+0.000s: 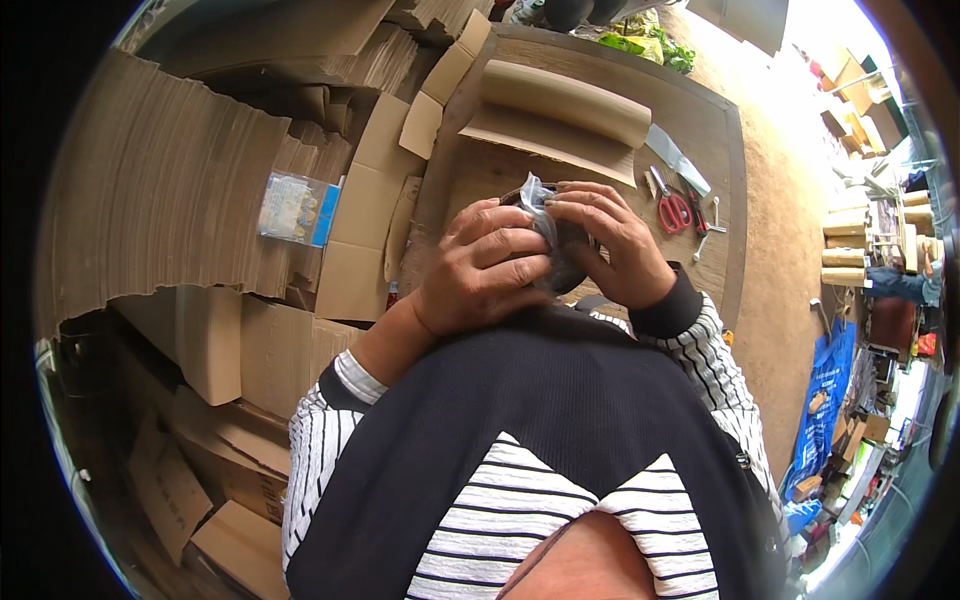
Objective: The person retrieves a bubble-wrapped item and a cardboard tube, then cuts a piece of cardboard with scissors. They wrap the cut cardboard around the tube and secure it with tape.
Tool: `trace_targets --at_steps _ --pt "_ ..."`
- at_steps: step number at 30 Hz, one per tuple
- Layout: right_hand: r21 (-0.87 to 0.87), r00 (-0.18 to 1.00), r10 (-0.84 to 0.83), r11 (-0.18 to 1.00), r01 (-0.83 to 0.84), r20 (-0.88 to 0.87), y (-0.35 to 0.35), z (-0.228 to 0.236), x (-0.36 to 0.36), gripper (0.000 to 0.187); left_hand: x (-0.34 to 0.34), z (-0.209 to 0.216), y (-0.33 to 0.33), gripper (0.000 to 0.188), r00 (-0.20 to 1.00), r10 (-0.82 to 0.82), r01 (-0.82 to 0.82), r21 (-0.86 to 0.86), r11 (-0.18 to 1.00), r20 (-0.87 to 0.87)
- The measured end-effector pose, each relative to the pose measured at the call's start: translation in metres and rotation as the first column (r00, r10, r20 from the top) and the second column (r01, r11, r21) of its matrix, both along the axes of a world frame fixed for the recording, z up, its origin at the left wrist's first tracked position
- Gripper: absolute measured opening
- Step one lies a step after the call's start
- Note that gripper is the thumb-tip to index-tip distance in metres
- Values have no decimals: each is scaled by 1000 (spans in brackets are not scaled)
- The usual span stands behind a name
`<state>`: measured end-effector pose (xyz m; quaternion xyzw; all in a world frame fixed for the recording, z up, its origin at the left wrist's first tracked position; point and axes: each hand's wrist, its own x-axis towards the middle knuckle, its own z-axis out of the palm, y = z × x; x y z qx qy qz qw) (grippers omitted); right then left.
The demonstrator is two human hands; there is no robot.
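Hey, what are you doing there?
A person is holding some crumpled greyish plastic close to their chest, with the left hand and the right hand both on it. Something dark is under their fingers, but it's too covered to tell what. Beyond the hands, a partly curled brown sheet lies on the wooden table. Red-handled scissors lie off to the right, not being held.

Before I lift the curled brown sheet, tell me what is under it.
The curled brown sheet lies on the wooden table, whose bare wood shows around it. Anything else directly beneath is covered and cannot be seen.
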<state>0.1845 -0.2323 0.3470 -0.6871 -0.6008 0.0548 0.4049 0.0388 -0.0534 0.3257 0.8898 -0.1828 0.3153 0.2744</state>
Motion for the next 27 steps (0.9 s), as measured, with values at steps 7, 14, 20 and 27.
trace_targets --at_steps 7,14,20,27 --pt "-74 999 30 997 -27 39 -4 9 0 46 9 -3 -9 33 994 90 -98 -130 987 -61" --pt "-84 995 7 996 2 99 -6 -1 -2 44 6 13 -10 59 934 247 -216 142 966 -259" --pt "-44 986 -135 989 140 94 -1 -4 0 53 7 15 -8 48 930 249 -198 202 959 -272" --pt "-89 985 -125 987 135 117 2 -13 0 40 16 -3 -1 26 952 140 -186 -151 971 -273"
